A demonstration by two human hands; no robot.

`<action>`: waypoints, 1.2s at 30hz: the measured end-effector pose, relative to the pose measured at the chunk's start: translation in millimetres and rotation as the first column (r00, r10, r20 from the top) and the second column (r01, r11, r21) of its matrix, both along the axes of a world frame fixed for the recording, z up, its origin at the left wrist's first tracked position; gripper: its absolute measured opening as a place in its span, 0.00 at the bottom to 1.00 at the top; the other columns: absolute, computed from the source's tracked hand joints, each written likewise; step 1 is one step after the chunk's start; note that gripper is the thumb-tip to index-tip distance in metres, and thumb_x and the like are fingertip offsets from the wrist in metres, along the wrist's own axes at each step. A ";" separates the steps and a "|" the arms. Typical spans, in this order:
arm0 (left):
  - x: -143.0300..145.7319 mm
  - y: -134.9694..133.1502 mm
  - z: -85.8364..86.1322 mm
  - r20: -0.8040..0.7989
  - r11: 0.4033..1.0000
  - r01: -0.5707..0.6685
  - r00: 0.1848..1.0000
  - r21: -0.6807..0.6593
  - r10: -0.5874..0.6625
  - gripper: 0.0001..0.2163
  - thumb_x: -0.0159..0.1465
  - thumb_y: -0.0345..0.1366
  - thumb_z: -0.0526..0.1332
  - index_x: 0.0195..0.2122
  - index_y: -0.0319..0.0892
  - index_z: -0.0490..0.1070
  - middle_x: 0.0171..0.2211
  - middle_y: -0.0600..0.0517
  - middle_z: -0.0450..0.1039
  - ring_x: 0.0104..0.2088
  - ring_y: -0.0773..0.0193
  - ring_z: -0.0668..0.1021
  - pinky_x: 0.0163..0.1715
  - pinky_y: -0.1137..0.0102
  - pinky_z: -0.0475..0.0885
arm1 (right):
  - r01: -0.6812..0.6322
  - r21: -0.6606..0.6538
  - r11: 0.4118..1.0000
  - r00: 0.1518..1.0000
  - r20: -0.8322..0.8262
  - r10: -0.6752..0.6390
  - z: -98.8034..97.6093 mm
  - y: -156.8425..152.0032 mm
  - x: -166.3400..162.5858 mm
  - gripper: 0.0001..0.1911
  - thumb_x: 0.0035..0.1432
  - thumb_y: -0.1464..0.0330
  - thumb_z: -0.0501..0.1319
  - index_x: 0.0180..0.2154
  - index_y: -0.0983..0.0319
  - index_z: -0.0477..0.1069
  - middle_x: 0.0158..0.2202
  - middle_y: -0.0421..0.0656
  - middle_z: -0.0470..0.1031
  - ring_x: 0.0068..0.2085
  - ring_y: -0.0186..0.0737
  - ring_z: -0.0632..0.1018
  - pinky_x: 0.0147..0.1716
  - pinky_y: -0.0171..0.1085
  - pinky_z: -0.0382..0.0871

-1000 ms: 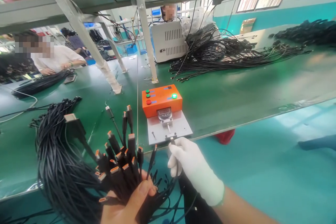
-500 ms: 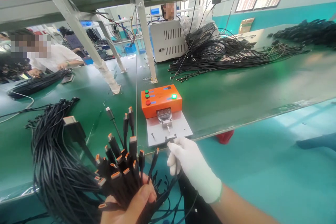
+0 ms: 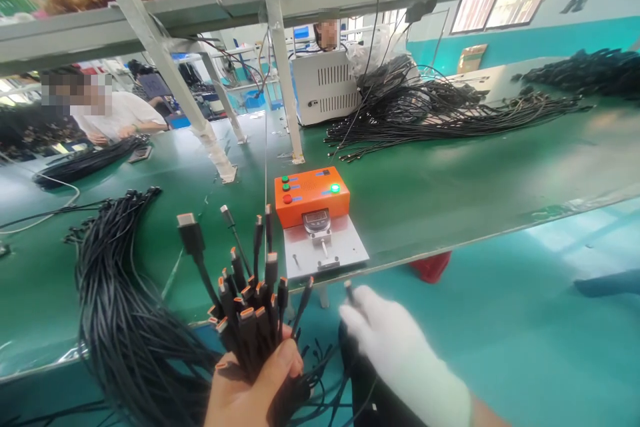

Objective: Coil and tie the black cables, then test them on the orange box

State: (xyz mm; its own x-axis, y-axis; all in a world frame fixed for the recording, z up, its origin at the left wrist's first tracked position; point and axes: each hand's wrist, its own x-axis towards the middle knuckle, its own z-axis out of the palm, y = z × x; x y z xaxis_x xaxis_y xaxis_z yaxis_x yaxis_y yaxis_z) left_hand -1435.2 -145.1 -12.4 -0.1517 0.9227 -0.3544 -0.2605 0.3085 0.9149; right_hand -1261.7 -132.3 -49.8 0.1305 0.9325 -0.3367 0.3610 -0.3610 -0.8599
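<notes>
My bare left hand [image 3: 265, 373] is wrapped round a thick bundle of black USB cables [image 3: 247, 323]. Their plugs point up, several with orange inside the metal tip. In a white glove, my right hand [image 3: 380, 327] pinches one USB cable plug [image 3: 349, 290], its metal end showing past the fingers. That hand is slightly blurred and apart from the metal plate [image 3: 345, 238] at the bench edge. An orange box [image 3: 313, 197] with green and red buttons and a lit green light stands behind the plate. A small round gauge [image 3: 316, 220] sits at its front.
A heap of black cables [image 3: 115, 267] hangs over the bench edge at left. More cables [image 3: 425, 110] lie by a grey metal box [image 3: 327, 87] at the back. Shelf posts [image 3: 285, 60] rise from the green bench [image 3: 440, 193]. Co-workers sit beyond.
My right hand has drawn back from the metal plate, down and to the right, with the cable plug in its fingers. My left hand keeps the bundle; the view has shifted slightly.
</notes>
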 end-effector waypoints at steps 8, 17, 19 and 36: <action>11.4 -4.5 -5.3 -0.064 0.998 0.034 0.997 0.044 -0.031 0.10 0.44 0.36 0.72 0.26 0.39 0.76 0.19 0.54 0.72 0.21 0.67 0.72 0.24 0.74 0.69 | 0.038 0.469 0.882 0.954 -0.278 0.107 33.8 -20.3 -18.5 0.15 0.57 0.62 0.56 0.46 0.55 0.67 0.44 0.44 0.71 0.43 0.42 0.73 0.45 0.40 0.66; 12.4 -5.8 0.1 -0.026 0.988 -0.070 0.997 0.139 0.075 0.10 0.45 0.41 0.71 0.26 0.41 0.76 0.24 0.53 0.73 0.27 0.65 0.72 0.29 0.75 0.70 | 0.352 0.038 0.935 0.441 -0.888 -0.131 1.1 7.9 -34.9 0.12 0.58 0.62 0.54 0.32 0.65 0.67 0.18 0.36 0.63 0.21 0.32 0.67 0.25 0.35 0.63; 9.3 -5.0 0.6 -0.068 0.999 -0.014 0.998 0.040 0.017 0.12 0.44 0.40 0.71 0.27 0.40 0.77 0.26 0.51 0.75 0.28 0.64 0.73 0.27 0.74 0.71 | 0.298 0.066 0.952 0.506 -0.857 -0.099 -3.9 12.2 -29.8 0.10 0.56 0.64 0.56 0.33 0.66 0.67 0.18 0.35 0.63 0.20 0.31 0.66 0.25 0.34 0.62; 0.4 1.0 -3.5 -0.045 0.997 -0.017 0.999 0.071 0.020 0.10 0.43 0.40 0.73 0.25 0.45 0.77 0.23 0.54 0.76 0.26 0.65 0.75 0.31 0.76 0.73 | 0.129 0.066 0.989 0.698 -0.715 -0.044 9.0 23.8 -28.2 0.11 0.60 0.65 0.49 0.34 0.66 0.64 0.15 0.38 0.68 0.18 0.34 0.71 0.23 0.34 0.63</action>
